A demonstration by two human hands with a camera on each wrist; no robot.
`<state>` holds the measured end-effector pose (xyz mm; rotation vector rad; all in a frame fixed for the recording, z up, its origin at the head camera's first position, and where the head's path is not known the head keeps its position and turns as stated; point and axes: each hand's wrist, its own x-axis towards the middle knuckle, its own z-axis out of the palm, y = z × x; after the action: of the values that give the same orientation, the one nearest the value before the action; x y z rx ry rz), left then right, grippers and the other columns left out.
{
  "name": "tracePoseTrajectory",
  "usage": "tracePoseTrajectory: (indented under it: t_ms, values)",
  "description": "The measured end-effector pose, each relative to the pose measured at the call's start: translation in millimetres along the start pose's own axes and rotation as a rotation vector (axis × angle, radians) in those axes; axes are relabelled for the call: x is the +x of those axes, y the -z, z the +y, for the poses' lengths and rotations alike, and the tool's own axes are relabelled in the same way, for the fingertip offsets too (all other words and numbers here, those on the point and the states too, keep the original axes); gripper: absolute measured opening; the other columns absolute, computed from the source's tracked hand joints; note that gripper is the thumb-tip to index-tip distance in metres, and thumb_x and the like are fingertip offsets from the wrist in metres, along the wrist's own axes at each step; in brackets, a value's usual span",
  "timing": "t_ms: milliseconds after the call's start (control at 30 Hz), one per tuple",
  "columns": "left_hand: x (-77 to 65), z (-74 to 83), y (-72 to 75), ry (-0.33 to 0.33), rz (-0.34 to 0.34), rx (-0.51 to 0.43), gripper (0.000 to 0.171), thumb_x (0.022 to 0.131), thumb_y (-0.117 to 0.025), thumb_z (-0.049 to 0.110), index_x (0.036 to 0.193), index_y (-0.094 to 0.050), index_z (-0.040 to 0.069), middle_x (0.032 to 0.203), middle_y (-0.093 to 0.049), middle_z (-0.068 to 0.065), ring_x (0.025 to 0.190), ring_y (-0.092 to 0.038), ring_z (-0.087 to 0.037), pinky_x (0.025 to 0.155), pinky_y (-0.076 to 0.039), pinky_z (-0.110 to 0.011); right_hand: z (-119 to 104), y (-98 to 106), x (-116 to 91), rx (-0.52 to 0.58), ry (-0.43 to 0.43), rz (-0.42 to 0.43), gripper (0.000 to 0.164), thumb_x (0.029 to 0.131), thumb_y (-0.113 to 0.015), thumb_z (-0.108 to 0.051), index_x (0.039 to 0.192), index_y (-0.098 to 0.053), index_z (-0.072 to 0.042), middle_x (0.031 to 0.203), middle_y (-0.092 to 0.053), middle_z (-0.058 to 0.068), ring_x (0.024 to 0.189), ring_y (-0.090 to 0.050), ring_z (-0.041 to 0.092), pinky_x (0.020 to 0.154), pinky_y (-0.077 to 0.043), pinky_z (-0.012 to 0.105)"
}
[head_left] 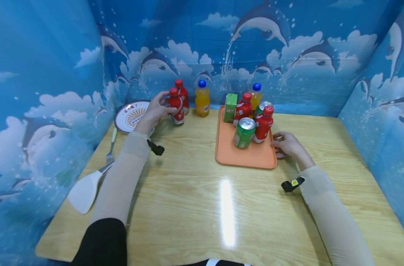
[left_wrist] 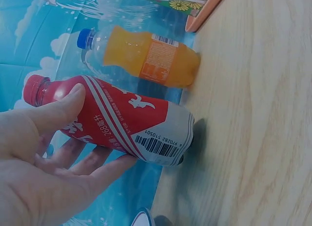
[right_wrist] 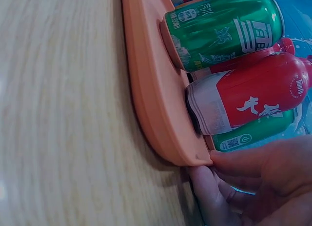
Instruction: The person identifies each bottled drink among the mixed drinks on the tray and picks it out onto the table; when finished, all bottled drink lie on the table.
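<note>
At left, near a round white patterned plate (head_left: 121, 118), the left hand (head_left: 156, 109) curls thumb and fingers around a red-capped red plastic bottle (head_left: 177, 107), seemingly to keep it upright, in front of a matching bottle (head_left: 184, 96) and near a blue-capped clear bottle of orange drink (head_left: 202, 100). Further right on the pale wood table (head_left: 175, 192), a rectangular orange tray (head_left: 226, 156) carries a green carton (head_left: 230, 108), upright bottles (head_left: 263, 125) and green metal cans (head_left: 244, 136), grouped closely, perhaps to save room; the right hand (head_left: 285, 144) pinches its right side, probably for steadiness.
</note>
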<state>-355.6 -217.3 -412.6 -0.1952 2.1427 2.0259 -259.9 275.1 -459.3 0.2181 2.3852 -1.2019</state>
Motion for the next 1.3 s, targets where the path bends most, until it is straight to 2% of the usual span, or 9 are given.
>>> tracePoseTrajectory:
  t_ms: [167, 400, 667, 1000, 1100, 1200, 1300]
  values:
    - [0.0, -3.5, 1.1, 0.001, 0.012, 0.019, 0.083, 0.092, -0.07, -0.012, 0.159, -0.044, 0.029, 0.171, -0.038, -0.004, 0.153, -0.044, -0.031, 0.116, -0.053, -0.045, -2.3, 1.0, -2.4, 0.013, -0.005, -0.002, 0.06, 0.109, -0.051, -0.013, 0.161, -0.026, 0.006, 0.127, -0.055, 0.025, 0.079, -0.064, 0.012, 0.073, -0.067, 0.032]
    - [-2.3, -8.2, -1.2, -0.012, 0.023, 0.055, 0.078, 0.094, -0.071, -0.009, 0.158, -0.044, 0.025, 0.169, -0.042, -0.007, 0.151, -0.047, -0.03, 0.112, -0.054, -0.044, 0.9, -0.6, 1.2, 0.012, -0.023, -0.009, 0.062, 0.109, -0.051, -0.014, 0.162, -0.026, 0.004, 0.121, -0.053, 0.02, 0.081, -0.063, 0.013, 0.074, -0.066, 0.03]
    - [-2.6, -8.0, -3.7, -0.027, 0.016, 0.053, 0.078, 0.095, -0.068, -0.011, 0.16, -0.041, 0.024, 0.17, -0.039, -0.008, 0.154, -0.043, -0.031, 0.114, -0.052, -0.047, 3.7, -0.6, 4.0, 0.003, -0.016, 0.013, 0.061, 0.109, -0.052, -0.013, 0.162, -0.027, 0.004, 0.127, -0.053, 0.024, 0.084, -0.063, 0.015, 0.073, -0.066, 0.03]
    - [-4.6, -8.5, -6.8, -0.036, 0.008, 0.128, 0.081, 0.098, -0.066, -0.005, 0.166, -0.03, 0.022, 0.171, -0.034, -0.013, 0.153, -0.042, -0.033, 0.118, -0.048, -0.048, 4.3, -0.8, 3.0, 0.01, -0.007, 0.016, 0.06, 0.11, -0.051, -0.014, 0.162, -0.027, 0.004, 0.126, -0.052, 0.023, 0.084, -0.063, 0.015, 0.073, -0.066, 0.03]
    - [-9.2, -4.8, -7.5, -0.029, 0.028, 0.208, 0.081, 0.099, -0.068, 0.002, 0.167, -0.028, 0.022, 0.172, -0.033, -0.011, 0.155, -0.04, -0.032, 0.124, -0.043, -0.047, 3.0, -1.8, 2.4, 0.011, -0.002, 0.006, 0.061, 0.11, -0.051, -0.014, 0.162, -0.026, 0.005, 0.126, -0.052, 0.023, 0.086, -0.062, 0.015, 0.073, -0.066, 0.029]
    - [-18.0, 5.5, -7.4, -0.085, 0.058, 0.313, 0.082, 0.101, -0.069, 0.012, 0.168, -0.023, 0.021, 0.174, -0.029, -0.008, 0.16, -0.032, -0.029, 0.131, -0.033, -0.046, 2.2, -2.1, 1.4, 0.01, -0.001, -0.003, 0.062, 0.109, -0.051, -0.014, 0.162, -0.026, 0.005, 0.128, -0.052, 0.023, 0.088, -0.062, 0.015, 0.074, -0.066, 0.029]
    - [-29.3, 22.1, -11.0, -0.205, 0.126, 0.413, 0.082, 0.103, -0.068, 0.02, 0.168, -0.019, 0.022, 0.177, -0.023, -0.003, 0.164, -0.023, -0.022, 0.135, -0.024, -0.042, 2.1, -0.9, 0.1, 0.011, 0.0, 0.0, 0.061, 0.109, -0.052, -0.014, 0.162, -0.026, 0.005, 0.13, -0.053, 0.025, 0.086, -0.063, 0.015, 0.074, -0.066, 0.029]
